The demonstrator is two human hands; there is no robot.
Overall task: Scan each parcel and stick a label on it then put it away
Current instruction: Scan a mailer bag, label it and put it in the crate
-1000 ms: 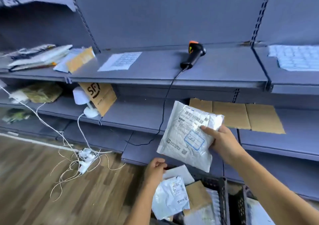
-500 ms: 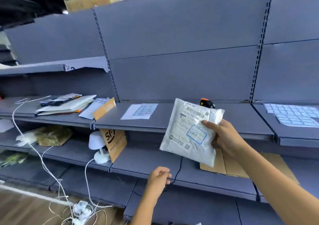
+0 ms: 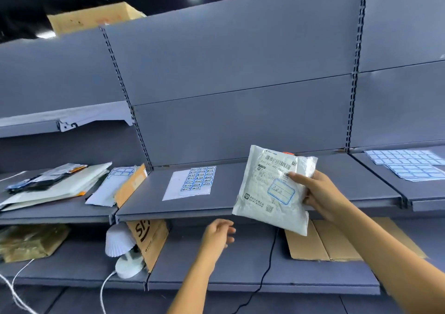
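My right hand (image 3: 320, 194) grips a white plastic parcel (image 3: 262, 193) by its right edge, thumb across the front. The parcel hangs upright in front of the grey middle shelf (image 3: 337, 188); it bears a barcode label at the top and a blue-framed sticker with handwriting. My left hand (image 3: 218, 233) floats lower left of the parcel, in front of the lower shelf, fingers loosely spread and holding nothing. A sheet of blue-framed labels (image 3: 190, 182) lies on the middle shelf left of the parcel. Only an orange tip of the scanner (image 3: 288, 153) shows above the parcel; its black cable (image 3: 269, 258) runs down.
More label sheets (image 3: 409, 165) lie on the right shelf. Flat envelopes and parcels (image 3: 55, 186) are stacked on the left shelf. Below are flattened cardboard (image 3: 337, 241), an SF cardboard envelope (image 3: 149, 239), a small white lamp (image 3: 120, 248) and a brown parcel (image 3: 29, 241). Cardboard boxes (image 3: 91, 17) sit on top.
The view has tilted up from the floor and basket to the shelves. My right hand has kept its grip and raised the parcel to middle-shelf height. My left hand rose and its fingers uncurled.
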